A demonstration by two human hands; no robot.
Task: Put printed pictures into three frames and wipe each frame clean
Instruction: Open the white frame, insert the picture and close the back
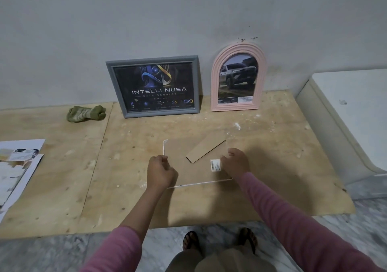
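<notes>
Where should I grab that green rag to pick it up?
Take the green rag from above, pinching the raised bunched folds at its middle. It lies crumpled on the plywood board, apart from the grey frame, so nothing blocks a downward grip.

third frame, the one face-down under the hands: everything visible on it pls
The third frame lies face-down and flat on the plywood board, in front of the two frames leaning on the wall. A thin white edge shows along its left and near sides. Its back is brown fibreboard-looking, with a fold-out stand strip running diagonally and a white barcode sticker near the right side. The left hand grips its left edge; the right hand rests curled at its right side. Its front is hidden.
</notes>
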